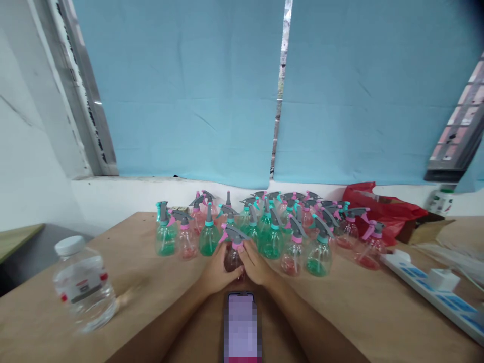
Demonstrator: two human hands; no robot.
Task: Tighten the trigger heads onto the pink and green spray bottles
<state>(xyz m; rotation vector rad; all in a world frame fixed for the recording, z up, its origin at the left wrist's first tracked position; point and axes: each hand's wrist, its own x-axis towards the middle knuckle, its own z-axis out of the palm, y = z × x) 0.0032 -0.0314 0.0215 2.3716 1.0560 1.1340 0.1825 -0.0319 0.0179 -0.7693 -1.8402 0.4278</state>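
A clear pinkish spray bottle (pixel 232 259) with a pink collar and grey trigger head stands upright between my two hands. Wrapped around its left side is my left hand (pixel 216 271), thumb across the front. My right hand (pixel 256 263) closes on the right side, its fingers up near the collar. Parts of the bottle are hidden by the fingers. Just behind it are several similar spray bottles, among them a green one (pixel 209 239) and a pink one (pixel 293 257). A phone (pixel 242 322) with a blurred screen lies between my forearms.
On the left of the table stands a capped water bottle (pixel 85 285). A white power strip (pixel 427 287) with a plug lies at the right. Behind it are a red plastic bag (pixel 389 206) and an open cardboard box (pixel 427 229). Blue curtains (pixel 196 96) hang beyond.
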